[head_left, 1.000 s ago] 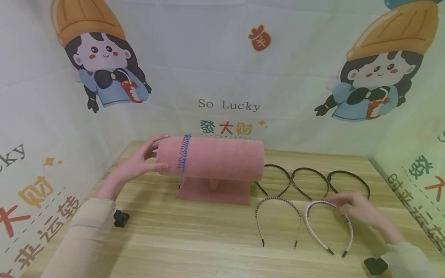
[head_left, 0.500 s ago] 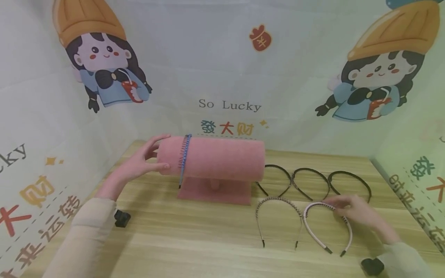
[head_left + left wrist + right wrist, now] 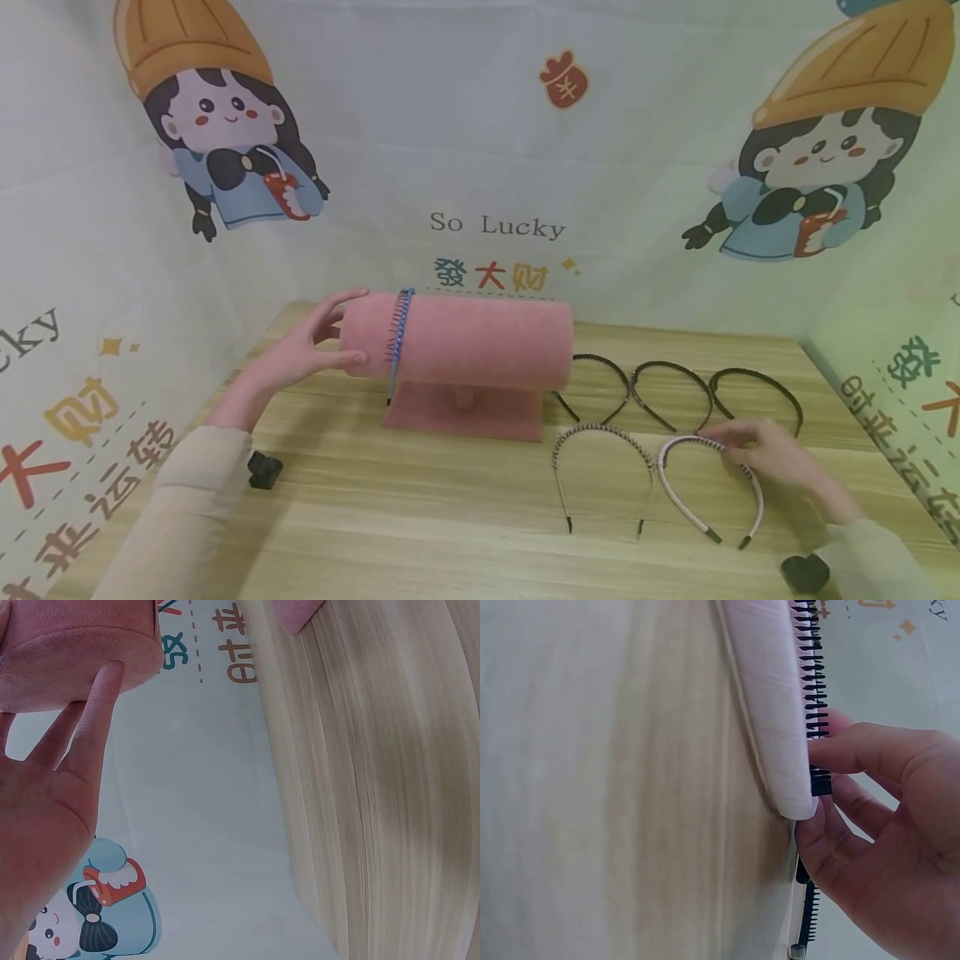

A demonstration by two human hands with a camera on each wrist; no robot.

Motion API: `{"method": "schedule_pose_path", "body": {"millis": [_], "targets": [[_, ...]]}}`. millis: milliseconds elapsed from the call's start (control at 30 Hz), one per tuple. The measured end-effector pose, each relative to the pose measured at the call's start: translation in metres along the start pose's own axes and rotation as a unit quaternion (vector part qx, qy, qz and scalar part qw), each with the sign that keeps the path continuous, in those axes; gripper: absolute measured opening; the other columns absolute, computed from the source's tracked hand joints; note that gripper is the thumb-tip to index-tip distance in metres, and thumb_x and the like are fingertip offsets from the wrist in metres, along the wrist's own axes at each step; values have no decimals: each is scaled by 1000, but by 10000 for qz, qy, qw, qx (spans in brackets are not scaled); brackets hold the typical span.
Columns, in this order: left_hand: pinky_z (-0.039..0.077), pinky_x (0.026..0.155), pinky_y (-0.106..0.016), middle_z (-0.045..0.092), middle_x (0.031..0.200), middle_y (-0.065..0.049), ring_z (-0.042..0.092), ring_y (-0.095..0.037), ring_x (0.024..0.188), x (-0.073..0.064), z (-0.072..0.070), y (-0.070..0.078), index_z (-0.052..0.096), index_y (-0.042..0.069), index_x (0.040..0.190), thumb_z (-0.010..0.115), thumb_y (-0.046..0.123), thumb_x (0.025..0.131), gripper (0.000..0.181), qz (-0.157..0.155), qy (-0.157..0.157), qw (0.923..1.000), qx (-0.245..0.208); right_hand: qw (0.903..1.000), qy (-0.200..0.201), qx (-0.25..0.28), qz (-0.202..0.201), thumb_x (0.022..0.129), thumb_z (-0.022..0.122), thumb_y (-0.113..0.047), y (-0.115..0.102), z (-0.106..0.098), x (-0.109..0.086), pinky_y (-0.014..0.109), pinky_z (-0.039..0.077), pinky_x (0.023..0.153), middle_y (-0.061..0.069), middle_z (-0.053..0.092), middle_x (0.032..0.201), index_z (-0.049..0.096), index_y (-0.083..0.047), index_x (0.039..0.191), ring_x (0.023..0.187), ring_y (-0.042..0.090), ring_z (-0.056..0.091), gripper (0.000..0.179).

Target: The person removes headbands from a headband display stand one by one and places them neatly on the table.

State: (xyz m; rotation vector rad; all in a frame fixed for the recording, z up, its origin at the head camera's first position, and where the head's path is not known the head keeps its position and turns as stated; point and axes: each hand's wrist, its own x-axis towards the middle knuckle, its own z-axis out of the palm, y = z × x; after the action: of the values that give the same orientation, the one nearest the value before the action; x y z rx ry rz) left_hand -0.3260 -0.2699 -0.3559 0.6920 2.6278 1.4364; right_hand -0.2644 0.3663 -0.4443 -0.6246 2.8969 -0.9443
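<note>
A pink plush headband stand (image 3: 487,342), a horizontal roll on a flat base, stands left of centre in the head view. Around its left part sits a blue toothed headband (image 3: 400,333). My left hand (image 3: 296,354) grips the roll's left end, thumb in front and fingers over the top. On the right of the table my right hand (image 3: 780,462) pinches the upper right curve of a pale pink headband (image 3: 769,697). Its black inner teeth show beside the thumb in the right wrist view, and its dark-tipped ends point towards me in the head view.
Several dark headbands (image 3: 757,375) lie in a row behind the pale one, the leftmost partly behind the roll. A thin coiled headband (image 3: 600,427) lies left of the pale one. Printed cloth walls (image 3: 487,150) enclose the wooden table (image 3: 420,517).
The pale pink headband has shifted slightly left and then back right under my right hand. My left hand keeps its hold on the roll; the stand has not visibly moved.
</note>
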Motion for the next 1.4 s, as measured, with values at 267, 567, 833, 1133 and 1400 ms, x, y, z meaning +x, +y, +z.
{"method": "schedule_pose_path", "body": {"millis": [267, 567, 833, 1133, 1400], "targets": [[47, 96, -44, 37, 154, -13, 42, -38, 136, 0, 0, 2, 19, 32, 157, 72, 15, 90, 87, 26, -23, 10000, -40, 9998, -16, 94, -166, 87, 67, -2, 4, -1, 4, 18, 51, 74, 20, 72, 110, 70, 1, 115, 90, -8, 60, 28], [46, 98, -46, 37, 154, -14, 41, -39, 137, -2, 1, 3, 19, 32, 157, 72, 15, 90, 87, 35, -11, 10000, 5, 9998, -27, 74, -192, 87, 68, -2, 5, 0, 5, 18, 51, 75, 21, 72, 111, 70, 2, 114, 91, -9, 60, 28], [48, 96, -44, 38, 153, -15, 43, -38, 135, -2, 2, 5, 21, 32, 156, 72, 13, 90, 86, 45, 56, 10000, -14, 9995, -38, 138, -298, 86, 68, -1, 7, 0, 5, 18, 51, 74, 23, 71, 112, 69, 4, 115, 90, -10, 59, 29], [46, 99, -49, 37, 155, -13, 42, -39, 137, -1, 1, 4, 19, 33, 157, 73, 15, 90, 87, 30, 11, 10000, -14, 9978, 66, 119, -656, 85, 68, 1, 12, 0, 4, 18, 50, 72, 23, 71, 110, 68, 5, 114, 88, -10, 58, 29], [47, 98, -48, 36, 155, -12, 42, -39, 137, 0, 0, 2, 20, 32, 157, 73, 17, 89, 87, 36, 25, 10000, 50, 9975, -34, 246, -667, 86, 68, -1, 11, -2, 2, 19, 51, 72, 20, 71, 109, 67, 5, 116, 89, -9, 60, 30]]}}
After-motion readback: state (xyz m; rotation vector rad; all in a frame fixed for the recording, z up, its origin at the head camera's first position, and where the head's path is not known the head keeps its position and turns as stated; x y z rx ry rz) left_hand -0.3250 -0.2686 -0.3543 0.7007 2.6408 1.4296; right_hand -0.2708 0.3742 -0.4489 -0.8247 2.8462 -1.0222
